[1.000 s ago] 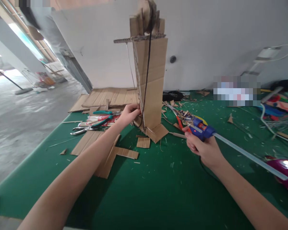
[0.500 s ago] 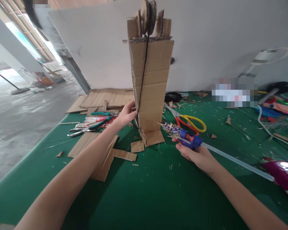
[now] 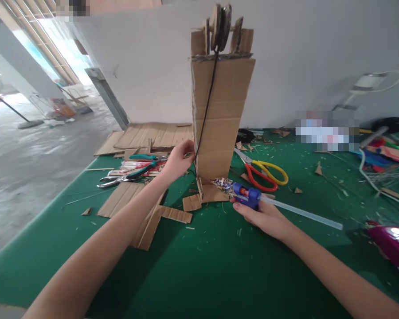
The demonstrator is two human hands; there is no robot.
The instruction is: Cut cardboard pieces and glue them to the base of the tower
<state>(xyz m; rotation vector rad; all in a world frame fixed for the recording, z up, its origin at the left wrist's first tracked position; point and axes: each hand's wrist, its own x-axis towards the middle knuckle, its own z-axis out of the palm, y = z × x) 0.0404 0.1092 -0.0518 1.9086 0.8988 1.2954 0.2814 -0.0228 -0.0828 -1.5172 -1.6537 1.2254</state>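
At tower [image 3: 219, 119] base, left hand [image 3: 177, 161] fingers are pinching its left edge, right hand [image 3: 264, 217] is gripping glue gun [image 3: 246, 196] w/ nozzle near flap; tower prob tips if grip slips.

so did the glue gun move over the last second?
Yes. The glue gun in the right hand has come left to the foot of the cardboard tower; the scissors it covered now lie exposed.

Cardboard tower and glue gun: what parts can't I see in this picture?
Head view only:
- Back of the cardboard tower: turned away.
- Lower end of the black string: goes behind the left hand.
- Glue gun trigger: covered by the right hand.
- Purple thing: cut off by the right edge.
- Patch by the wall: blurred.
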